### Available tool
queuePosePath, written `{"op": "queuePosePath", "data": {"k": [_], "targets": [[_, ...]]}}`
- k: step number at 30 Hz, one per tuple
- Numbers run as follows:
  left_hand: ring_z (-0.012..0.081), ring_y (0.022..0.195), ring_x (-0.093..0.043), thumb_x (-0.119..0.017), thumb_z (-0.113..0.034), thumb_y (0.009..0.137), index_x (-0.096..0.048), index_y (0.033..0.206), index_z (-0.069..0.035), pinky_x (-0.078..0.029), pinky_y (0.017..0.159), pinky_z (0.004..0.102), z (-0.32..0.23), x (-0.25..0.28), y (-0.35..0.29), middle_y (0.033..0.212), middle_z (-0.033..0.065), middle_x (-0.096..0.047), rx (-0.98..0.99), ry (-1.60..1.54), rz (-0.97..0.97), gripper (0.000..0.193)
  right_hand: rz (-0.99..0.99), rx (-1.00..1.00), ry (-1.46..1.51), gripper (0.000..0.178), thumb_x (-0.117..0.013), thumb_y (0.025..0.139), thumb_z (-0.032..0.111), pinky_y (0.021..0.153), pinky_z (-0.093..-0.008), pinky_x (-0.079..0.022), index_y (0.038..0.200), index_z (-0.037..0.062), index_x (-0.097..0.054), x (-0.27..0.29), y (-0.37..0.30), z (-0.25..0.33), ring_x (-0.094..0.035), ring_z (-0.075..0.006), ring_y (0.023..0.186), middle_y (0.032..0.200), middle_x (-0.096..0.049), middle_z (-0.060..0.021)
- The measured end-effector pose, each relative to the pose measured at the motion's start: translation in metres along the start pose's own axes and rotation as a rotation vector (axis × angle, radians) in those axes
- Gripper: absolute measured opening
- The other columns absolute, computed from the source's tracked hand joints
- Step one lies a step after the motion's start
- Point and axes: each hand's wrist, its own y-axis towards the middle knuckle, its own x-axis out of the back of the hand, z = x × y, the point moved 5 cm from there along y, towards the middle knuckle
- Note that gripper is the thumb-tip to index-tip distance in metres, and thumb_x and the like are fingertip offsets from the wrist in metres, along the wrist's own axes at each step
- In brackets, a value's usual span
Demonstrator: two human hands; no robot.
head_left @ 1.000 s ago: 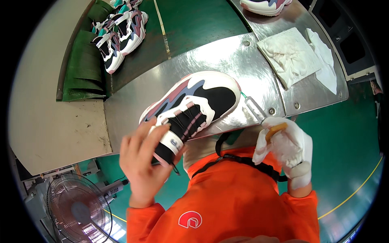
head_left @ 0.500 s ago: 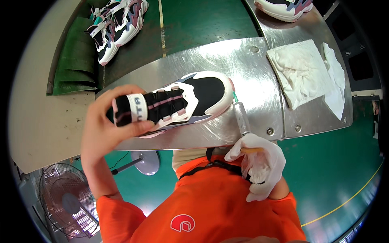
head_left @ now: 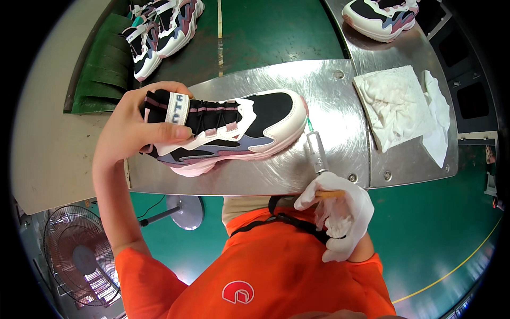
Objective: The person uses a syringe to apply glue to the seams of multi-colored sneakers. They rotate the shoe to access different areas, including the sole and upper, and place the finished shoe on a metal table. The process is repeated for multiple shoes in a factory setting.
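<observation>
A black, white and pink sneaker (head_left: 228, 125) is tilted above the metal worktop, its toe to the right and its near side showing. My left hand (head_left: 139, 125) grips it at the collar and tongue, thumb over the white tongue label. In a white glove, my right hand (head_left: 345, 212) is closed around a metal syringe-like dispenser (head_left: 317, 151) with a thin green tip (head_left: 310, 125). That tip is right beside the toe sole; whether it touches cannot be made out. Also in the gloved palm are a crumpled white wad (head_left: 338, 227) and a tan strip (head_left: 330, 194).
Beneath the shoe is a shiny metal worktop (head_left: 340, 117) with a folded white cloth (head_left: 393, 106) on its right. Behind it runs a green conveyor belt (head_left: 276, 32). More sneakers (head_left: 169, 32) sit far left, and another sneaker (head_left: 378, 21) far right. A fan (head_left: 82, 258) stands lower left.
My left hand has moved slightly left and rolled the sneaker, so more of its near side and sole shows. The right hand with the dispenser has hardly moved, its tip still by the toe.
</observation>
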Motion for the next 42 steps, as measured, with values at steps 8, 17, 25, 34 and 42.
{"op": "queuePosePath", "data": {"k": [8,17,25,34,42], "targets": [[0.0246,0.081,-0.061,-0.087,-0.025,0.057,-0.067,0.104,-0.009,-0.048,0.071,0.0342,-0.015,-0.053,-0.064,0.095,0.0090,-0.068,-0.467,0.557,-0.358,0.053,-0.221,0.257,0.062,0.099,-0.089,0.045,0.023,0.086,-0.0409,-0.051,0.130,-0.0019,-0.044,0.028,-0.018,0.012,-0.062,-0.0280,0.087,0.095,-0.059,-0.0164],[0.0298,0.094,-0.058,-0.085,-0.026,0.061,-0.069,0.104,-0.014,-0.049,0.079,0.0376,-0.010,-0.105,-0.132,0.116,0.0108,-0.063,-0.577,0.846,-0.537,0.048,-0.441,0.301,-0.147,0.103,-0.070,0.053,-0.001,0.094,-0.0388,-0.045,0.145,0.0009,-0.023,0.032,-0.005,0.028,-0.055,-0.0315,0.115,0.119,-0.046,-0.0137],[0.0331,0.103,-0.056,-0.085,-0.031,0.059,-0.066,0.109,-0.010,-0.046,0.084,0.0408,-0.023,-0.080,-0.108,0.120,0.0135,-0.058,-0.531,0.749,-0.196,0.057,-0.469,0.276,-0.359,0.106,-0.078,0.053,-0.002,0.093,-0.0368,-0.045,0.144,0.0005,-0.025,0.033,0.002,0.030,-0.054,-0.0275,0.116,0.119,-0.046,-0.0121],[0.0282,0.126,-0.051,-0.072,-0.050,0.074,-0.051,0.134,-0.003,-0.038,0.106,0.0420,-0.027,-0.021,0.044,0.135,0.0158,-0.054,-0.325,0.179,0.794,0.080,-0.525,0.177,-0.426,0.105,-0.088,0.054,0.004,0.090,-0.0351,-0.047,0.140,0.0026,-0.027,0.045,0.004,0.013,-0.054,-0.0205,0.105,0.121,-0.044,-0.0102],[0.0193,0.104,-0.057,-0.078,-0.033,0.078,-0.060,0.120,-0.004,-0.044,0.090,0.0320,-0.051,-0.139,0.089,0.114,0.0082,-0.062,-0.202,0.399,0.999,0.054,-0.559,0.198,-0.366,0.101,-0.080,0.056,-0.002,0.084,-0.0309,-0.048,0.142,0.0029,-0.029,0.045,-0.013,0.030,-0.056,-0.0190,0.099,0.116,-0.050,-0.0102]]}}
